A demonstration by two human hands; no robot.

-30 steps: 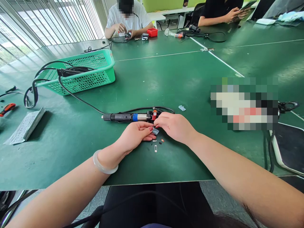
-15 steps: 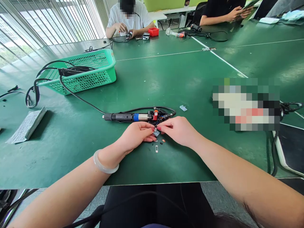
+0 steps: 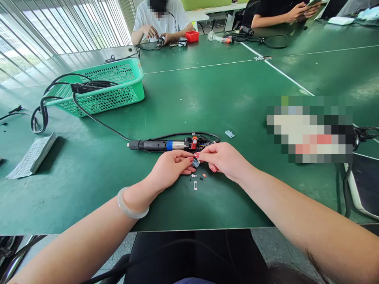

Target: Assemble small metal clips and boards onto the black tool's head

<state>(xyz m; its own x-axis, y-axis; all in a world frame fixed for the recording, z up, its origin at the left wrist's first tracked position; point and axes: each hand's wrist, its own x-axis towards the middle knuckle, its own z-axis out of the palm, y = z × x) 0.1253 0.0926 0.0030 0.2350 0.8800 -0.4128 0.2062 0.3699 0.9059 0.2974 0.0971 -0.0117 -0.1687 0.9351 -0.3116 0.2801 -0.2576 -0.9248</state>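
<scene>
My left hand (image 3: 171, 167) pinches a small blue-grey plate (image 3: 196, 162) between thumb and fingers. My right hand (image 3: 223, 159) has thumb and forefinger pressed together at the plate's upper edge; what lies between those fingertips is too small to make out. Just beyond both hands lies a black cylindrical tool (image 3: 151, 146) with a blue band, a metal section and a red part, its wires exposed at the right end. Below the fingers, several tiny parts are scattered, among them a white rectangular frame (image 3: 195, 185) and an orange piece (image 3: 204, 175). Another blue-grey plate (image 3: 229, 134) rests beyond my right hand.
A green basket (image 3: 133, 92) with black cables stands at the left, one cable running to the tool. A paper-covered block (image 3: 34, 156) lies nearer. A dark flat device (image 3: 365, 185) is at the right edge. Across the table sits a person (image 3: 177, 19) by a red tray (image 3: 192, 36).
The plate has tilted slightly between my fingers. My right hand has shifted a little up, and its lower fingers show more. The view has moved slightly.
</scene>
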